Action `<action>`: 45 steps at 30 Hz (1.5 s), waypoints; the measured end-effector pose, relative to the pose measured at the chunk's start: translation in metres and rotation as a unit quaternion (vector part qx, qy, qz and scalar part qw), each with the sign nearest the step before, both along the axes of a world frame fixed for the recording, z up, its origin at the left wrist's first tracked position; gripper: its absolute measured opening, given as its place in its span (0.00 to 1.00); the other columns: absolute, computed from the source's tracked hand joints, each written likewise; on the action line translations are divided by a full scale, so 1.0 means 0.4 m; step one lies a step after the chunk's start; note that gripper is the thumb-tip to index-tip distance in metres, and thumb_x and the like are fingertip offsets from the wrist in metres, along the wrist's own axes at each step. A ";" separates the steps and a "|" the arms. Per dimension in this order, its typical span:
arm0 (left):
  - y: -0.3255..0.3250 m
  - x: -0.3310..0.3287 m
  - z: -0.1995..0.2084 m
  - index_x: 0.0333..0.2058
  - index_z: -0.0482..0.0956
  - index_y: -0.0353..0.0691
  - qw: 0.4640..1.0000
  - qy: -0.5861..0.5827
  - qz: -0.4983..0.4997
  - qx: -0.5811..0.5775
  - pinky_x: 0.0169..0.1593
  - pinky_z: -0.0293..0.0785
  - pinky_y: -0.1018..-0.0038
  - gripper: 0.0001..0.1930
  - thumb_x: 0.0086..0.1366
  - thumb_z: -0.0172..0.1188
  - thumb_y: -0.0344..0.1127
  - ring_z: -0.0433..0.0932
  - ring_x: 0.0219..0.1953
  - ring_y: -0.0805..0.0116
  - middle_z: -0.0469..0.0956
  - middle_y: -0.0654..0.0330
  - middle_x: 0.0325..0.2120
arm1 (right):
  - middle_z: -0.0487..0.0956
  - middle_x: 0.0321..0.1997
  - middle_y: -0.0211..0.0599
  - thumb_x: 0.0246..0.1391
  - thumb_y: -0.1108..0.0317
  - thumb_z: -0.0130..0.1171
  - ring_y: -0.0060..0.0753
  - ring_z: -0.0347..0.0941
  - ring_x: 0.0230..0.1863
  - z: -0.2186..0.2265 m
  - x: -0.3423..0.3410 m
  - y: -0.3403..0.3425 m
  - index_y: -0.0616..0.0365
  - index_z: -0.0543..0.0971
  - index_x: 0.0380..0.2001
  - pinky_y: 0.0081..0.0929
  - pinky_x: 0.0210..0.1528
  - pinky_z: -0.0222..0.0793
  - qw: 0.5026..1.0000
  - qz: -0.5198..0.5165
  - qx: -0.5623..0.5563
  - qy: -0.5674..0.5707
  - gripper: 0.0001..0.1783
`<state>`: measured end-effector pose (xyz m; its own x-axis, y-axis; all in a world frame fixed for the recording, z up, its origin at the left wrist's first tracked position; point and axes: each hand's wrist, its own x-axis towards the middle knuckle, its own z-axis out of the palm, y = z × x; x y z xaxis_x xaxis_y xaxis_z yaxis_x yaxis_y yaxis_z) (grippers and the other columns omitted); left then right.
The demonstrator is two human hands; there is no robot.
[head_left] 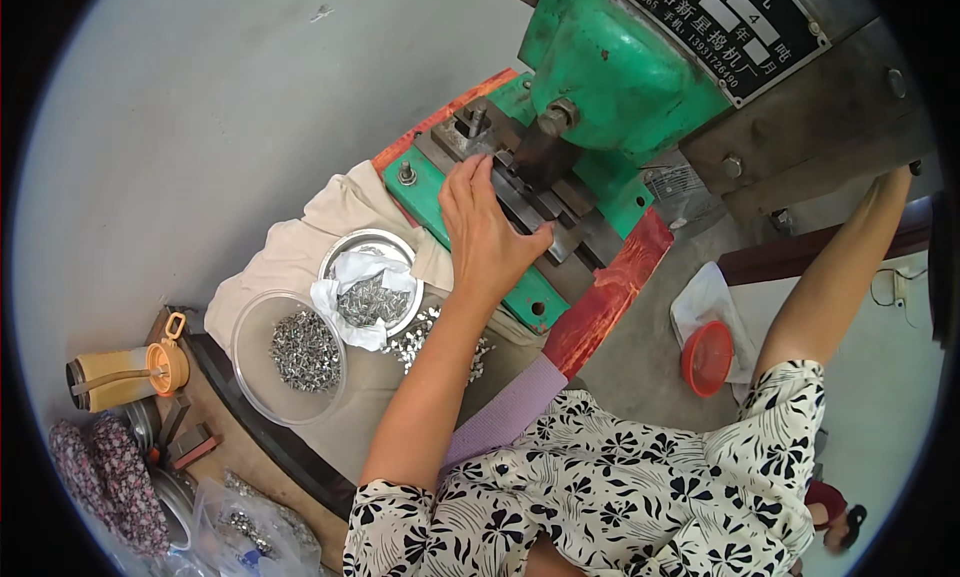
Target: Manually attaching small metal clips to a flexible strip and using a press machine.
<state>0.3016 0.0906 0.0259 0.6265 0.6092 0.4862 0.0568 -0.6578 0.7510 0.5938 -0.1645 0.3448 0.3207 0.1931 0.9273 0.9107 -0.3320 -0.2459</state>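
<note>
1. The left hand (490, 227) is at the dark, flat metal die (515, 199) beneath the dark steel ram (545, 160) of the green-painted press (620, 67). Its grip is spread, thumb away from fingers; I see no piece pinched there.
2. The right forearm (840, 267) reaches up beside the grey metal beam (800, 117); the right hand is out of sight, so I can't tell about its grip.
3. Small silver metal pieces (306, 350) are heaped in the clear round plastic tub (255, 382); slender silver pieces (375, 302) lie in the white-lined steel bowl (385, 243).
4. Loose shiny bits (410, 349) lie beside the bowl.
5. Work looks under way, not finished; which heap is done and which is left, I can't tell.
</note>
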 end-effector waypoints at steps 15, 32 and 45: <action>-0.027 -0.004 0.028 0.56 0.62 0.31 0.999 0.030 0.012 0.018 0.67 0.53 0.54 0.47 0.34 0.75 0.38 0.58 0.63 0.43 0.63 0.45 0.57 | 0.79 0.44 0.32 0.68 0.56 0.56 0.26 0.76 0.41 -0.123 0.065 -0.144 0.63 0.76 0.46 0.27 0.44 0.72 0.950 0.034 0.221 0.216 0.19; -0.078 -0.067 0.019 0.59 0.59 0.30 0.998 0.059 -0.019 -0.028 0.68 0.51 0.53 0.51 0.37 0.78 0.38 0.56 0.66 0.44 0.61 0.47 0.59 | 0.68 0.62 0.49 0.70 0.57 0.50 0.38 0.67 0.61 -0.452 -0.116 -0.008 0.69 0.60 0.63 0.34 0.63 0.62 0.974 -0.124 0.163 0.099 0.30; -0.039 -0.067 0.029 0.63 0.57 0.36 0.990 0.051 -0.118 -0.059 0.66 0.54 0.55 0.57 0.34 0.83 0.37 0.57 0.63 0.45 0.58 0.47 0.62 | 0.80 0.34 0.28 0.63 0.66 0.58 0.19 0.73 0.27 -0.660 -0.301 0.304 0.65 0.80 0.42 0.20 0.27 0.69 0.698 0.179 -0.352 0.598 0.12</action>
<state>0.2748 0.0750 0.0377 0.8000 0.4892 0.3475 -0.0087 -0.5696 0.8219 0.4735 -0.0431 0.0809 0.5988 0.7316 -0.3259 0.2498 -0.5573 -0.7919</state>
